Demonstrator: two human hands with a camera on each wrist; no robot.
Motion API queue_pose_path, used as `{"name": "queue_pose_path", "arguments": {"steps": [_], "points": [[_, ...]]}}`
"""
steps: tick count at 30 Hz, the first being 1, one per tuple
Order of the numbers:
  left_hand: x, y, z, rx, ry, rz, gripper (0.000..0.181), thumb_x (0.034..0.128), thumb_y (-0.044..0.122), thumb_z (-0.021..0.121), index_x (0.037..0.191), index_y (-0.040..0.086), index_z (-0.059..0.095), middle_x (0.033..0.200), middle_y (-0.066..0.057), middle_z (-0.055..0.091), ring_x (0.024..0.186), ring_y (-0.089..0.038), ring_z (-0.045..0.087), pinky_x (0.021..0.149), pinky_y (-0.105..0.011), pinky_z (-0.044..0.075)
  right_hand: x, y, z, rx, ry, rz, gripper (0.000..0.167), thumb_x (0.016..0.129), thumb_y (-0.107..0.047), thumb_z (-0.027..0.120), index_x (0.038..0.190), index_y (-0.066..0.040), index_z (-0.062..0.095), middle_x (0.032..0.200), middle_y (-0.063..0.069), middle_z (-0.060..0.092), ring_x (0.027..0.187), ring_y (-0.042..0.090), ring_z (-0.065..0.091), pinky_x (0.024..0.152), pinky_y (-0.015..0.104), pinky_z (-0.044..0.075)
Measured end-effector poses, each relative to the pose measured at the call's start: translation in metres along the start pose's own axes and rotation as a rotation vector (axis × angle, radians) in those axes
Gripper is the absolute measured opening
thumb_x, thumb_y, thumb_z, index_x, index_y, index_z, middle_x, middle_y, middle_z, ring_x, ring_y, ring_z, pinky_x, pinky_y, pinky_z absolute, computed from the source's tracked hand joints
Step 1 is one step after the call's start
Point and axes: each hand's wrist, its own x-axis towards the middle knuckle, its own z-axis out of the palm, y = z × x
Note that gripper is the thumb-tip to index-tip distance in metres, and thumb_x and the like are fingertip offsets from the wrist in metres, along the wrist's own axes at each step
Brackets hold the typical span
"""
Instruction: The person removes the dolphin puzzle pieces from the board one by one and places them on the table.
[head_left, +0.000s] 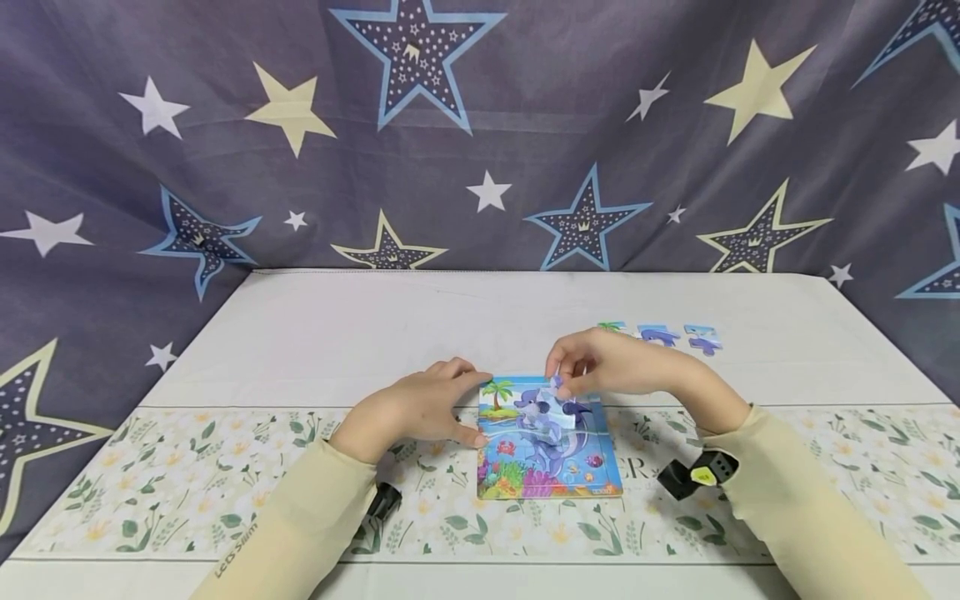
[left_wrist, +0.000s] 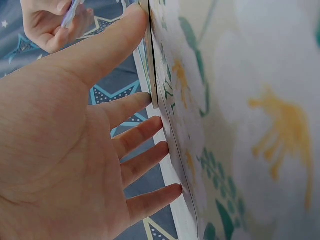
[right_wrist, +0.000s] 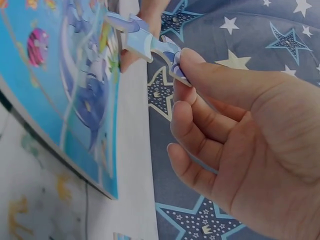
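A square puzzle board [head_left: 517, 479] with a dolphin and sea picture lies on the table. Above its upper part, my right hand [head_left: 618, 362] pinches a purple and pale blue puzzle piece [head_left: 558, 414] between thumb and fingertip. In the right wrist view the piece [right_wrist: 140, 42] is tilted, gripped at one end by my right hand [right_wrist: 250, 135]. At the board's left edge rests my left hand [head_left: 420, 412], with thumb and fingers spread. The left wrist view shows my left hand [left_wrist: 65, 135] with its thumb along the board's edge and its other fingers extended.
Behind my right hand, several loose pieces lie in a row on the white tabletop [head_left: 420, 325], among them a dolphin piece [head_left: 657, 335] and a purple and blue piece [head_left: 703, 338]. A floral cloth strip [head_left: 225, 483] runs under the board. A star-patterned curtain [head_left: 465, 92] hangs behind.
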Motion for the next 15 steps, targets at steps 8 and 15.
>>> {"name": "queue_pose_path", "arguments": {"steps": [8,15], "points": [[0.0,0.0,0.0,-0.005,-0.006,0.0,0.086,0.0845,0.051,0.075,0.156,0.026,0.033,0.155,-0.001,0.032,0.143,-0.025,0.029,0.112,-0.052,0.032,-0.006,0.006,-0.011,0.01,0.027,0.001,0.014,0.092,-0.009,0.071,0.103,-0.003,0.066,0.079,0.003,0.061,0.068,0.016,0.053,0.063,0.026,0.047],[0.0,0.0,0.0,-0.005,-0.005,0.002,0.087,0.0844,0.051,0.075,0.156,0.025,0.034,0.154,-0.001,0.032,0.143,-0.026,0.03,0.112,-0.052,0.032,-0.01,0.018,-0.021,0.01,0.059,0.045,0.012,0.093,-0.007,0.069,0.104,-0.002,0.066,0.08,0.005,0.061,0.064,0.021,0.051,0.058,0.026,0.044]]}}
